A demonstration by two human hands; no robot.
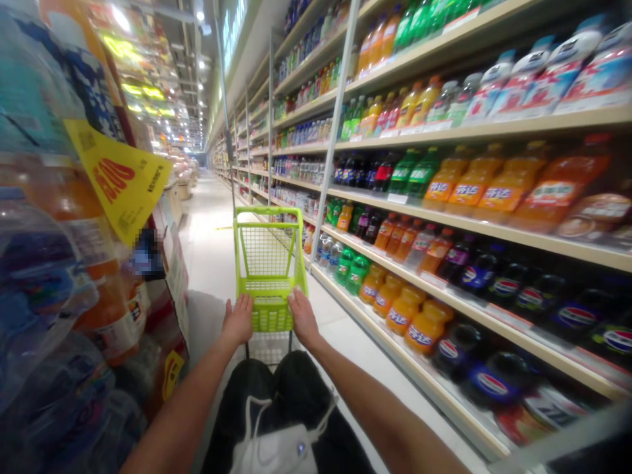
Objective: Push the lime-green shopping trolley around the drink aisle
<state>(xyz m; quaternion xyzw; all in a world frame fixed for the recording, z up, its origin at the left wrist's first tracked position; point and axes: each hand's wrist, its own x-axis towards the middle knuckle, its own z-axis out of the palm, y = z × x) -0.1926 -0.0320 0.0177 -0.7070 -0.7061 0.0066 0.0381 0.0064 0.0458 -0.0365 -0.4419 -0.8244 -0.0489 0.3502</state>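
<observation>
A lime-green shopping cart [272, 317] stood directly in front of the person, on the pale aisle floor [207, 257], near that floor's right edge where the shelving [340, 99] began. The left hand [239, 319] touched the cart's near left edge, its fingers stretched out rather than curled. The right hand [303, 317] touched the near right edge; whether its fingers wrapped around the rim could not be told. Below the arms were dark trousers [244, 395] and, on the lap, a white device [284, 451] with a pale cable [254, 408].

To the right, drink bottles lined the shelves. Along the bottom shelf's front edge, orange bottles [423, 326] stood near its middle and dark bottles [496, 385] toward its near end. To the left, a yellow price sign [116, 181] jutted from a blurred stack of large bottles [96, 240].
</observation>
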